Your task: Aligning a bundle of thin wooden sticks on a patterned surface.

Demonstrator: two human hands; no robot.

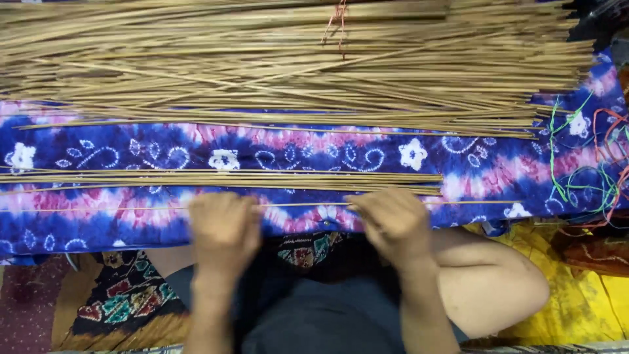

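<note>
Beyond your grip lies the blue and pink tie-dye cloth (295, 154), with a wide heap of thin bamboo sticks (275, 59) across its far side. Nearer, just past your knuckles, a small row of sticks (216, 178) lies sorted. Off to the right sit tangled green and orange threads (590, 164). Your left hand (224, 229) and right hand (392, 221) each pinch closed on one single stick (301, 204) between them.

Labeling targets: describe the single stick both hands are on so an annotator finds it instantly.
Start at the blue and pink tie-dye cloth under the big stick pile. Below the small bundle lies a single thin stick, nearest the person. It alone lies apart, reaching both the left hand and right hand.
</note>
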